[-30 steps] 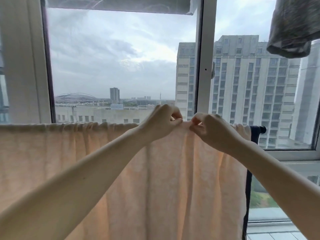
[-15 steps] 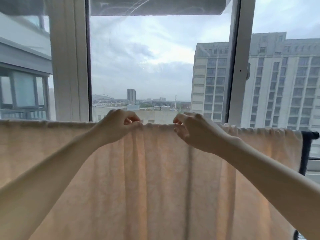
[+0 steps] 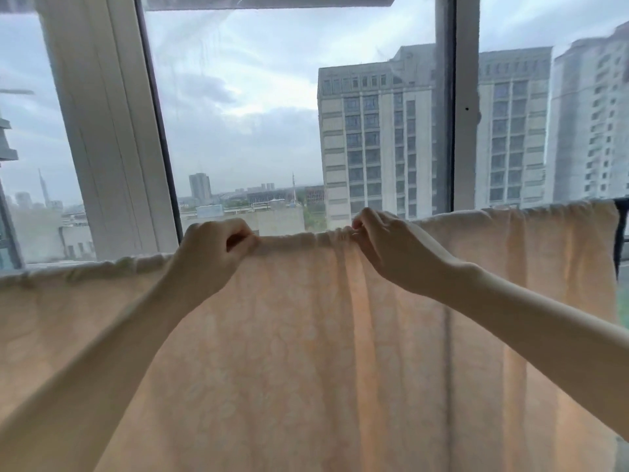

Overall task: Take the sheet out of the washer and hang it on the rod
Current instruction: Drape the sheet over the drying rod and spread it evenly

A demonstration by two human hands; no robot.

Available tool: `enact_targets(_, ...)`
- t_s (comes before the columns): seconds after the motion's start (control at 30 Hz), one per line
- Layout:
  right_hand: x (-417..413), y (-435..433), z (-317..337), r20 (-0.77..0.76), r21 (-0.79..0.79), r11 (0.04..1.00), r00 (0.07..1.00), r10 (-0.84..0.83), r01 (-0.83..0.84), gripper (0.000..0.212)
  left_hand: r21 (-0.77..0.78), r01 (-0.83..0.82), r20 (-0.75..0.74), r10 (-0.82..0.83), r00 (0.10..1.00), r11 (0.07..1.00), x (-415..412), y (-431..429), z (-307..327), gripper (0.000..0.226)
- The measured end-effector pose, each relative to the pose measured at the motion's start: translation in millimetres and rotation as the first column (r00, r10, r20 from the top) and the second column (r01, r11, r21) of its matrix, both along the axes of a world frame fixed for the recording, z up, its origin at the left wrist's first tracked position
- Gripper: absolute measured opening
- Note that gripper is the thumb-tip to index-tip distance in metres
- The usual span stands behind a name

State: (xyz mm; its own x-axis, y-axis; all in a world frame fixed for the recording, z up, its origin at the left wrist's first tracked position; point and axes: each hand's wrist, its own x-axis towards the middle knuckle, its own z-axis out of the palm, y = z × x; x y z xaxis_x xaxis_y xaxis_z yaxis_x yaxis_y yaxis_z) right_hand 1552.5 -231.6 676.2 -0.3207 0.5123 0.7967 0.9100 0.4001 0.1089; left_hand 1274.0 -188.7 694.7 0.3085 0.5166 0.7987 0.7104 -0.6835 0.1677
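A pale peach sheet (image 3: pixel 306 352) hangs draped over a horizontal rod and fills the lower half of the view. The rod is hidden under the sheet's bunched top fold; only its dark right end (image 3: pixel 622 212) shows. My left hand (image 3: pixel 212 253) grips the top fold with curled fingers. My right hand (image 3: pixel 384 247) pinches the same fold a short way to the right. A stretch of gathered fabric lies between the two hands.
Directly behind the sheet is a large window with white frames (image 3: pixel 109 131) and a dark mullion (image 3: pixel 456 114). Tall buildings (image 3: pixel 377 137) stand outside. A dark upright of the drying rack (image 3: pixel 618 247) shows at the far right.
My hands have moved apart along the top fold, the left sliding leftward, spreading the gathered fabric. The view has shifted left, so the rod's right end sits at the frame edge.
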Motion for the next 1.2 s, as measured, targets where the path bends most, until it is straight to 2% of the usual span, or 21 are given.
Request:
enact_targets(0.17, 8, -5, 0, -0.013, 0.029, 0.997, 0.998, -0.069, 0.069, 0.017, 0.073, 0.001, -0.014, 0.000, 1.000, 0.997, -4, 8, -3, 0.010)
enact_targets(0.27, 23, -5, 4, -0.031, 0.029, 0.985, 0.985, -0.170, 0.171, 0.016, 0.077, -0.037, 0.010, 0.036, 0.999, 0.996, -18, 11, -2, 0.011)
enact_targets(0.37, 37, -8, 12, 0.030, 0.022, 0.963, 0.962, -0.271, 0.270, 0.010, 0.069, -0.029, 0.009, 0.029, 1.000, 0.997, -27, 11, -1, 0.009)
enact_targets(0.57, 36, -17, 19, -0.092, 0.034, 0.980, 0.977, -0.191, 0.195, 0.019, 0.104, -0.002, 0.021, 0.000, 1.000, 0.995, -24, 7, 5, 0.008)
enact_targets(0.7, 65, -18, 16, -0.021, -0.093, 0.970, 0.973, -0.228, 0.225, 0.022, 0.056, -0.054, 0.023, 0.053, 0.998, 0.997, -36, 14, 0, 0.008)
enact_targets(0.87, 70, -18, 15, 0.007, -0.028, 0.965, 0.965, -0.262, 0.263, 0.016, 0.034, -0.082, 0.023, 0.081, 0.996, 0.996, -32, 11, -2, 0.009)
enact_targets(1.0, 66, -13, 17, 0.108, -0.014, 0.909, 0.905, -0.412, 0.416, 0.007, 0.039, -0.111, 0.026, 0.110, 0.994, 0.993, -29, 8, -2, 0.010)
enact_targets(1.1, 77, -17, 20, 0.036, -0.059, 0.795, 0.798, -0.602, 0.603, 0.019, 0.036, -0.115, 0.022, 0.114, 0.993, 0.993, -32, 7, -1, 0.010)
enact_targets(1.2, 74, -22, 25, 0.032, -0.026, 0.744, 0.744, -0.667, 0.668, 0.020, 0.017, -0.127, 0.013, 0.126, 0.992, 0.992, -34, 6, 0, 0.010)
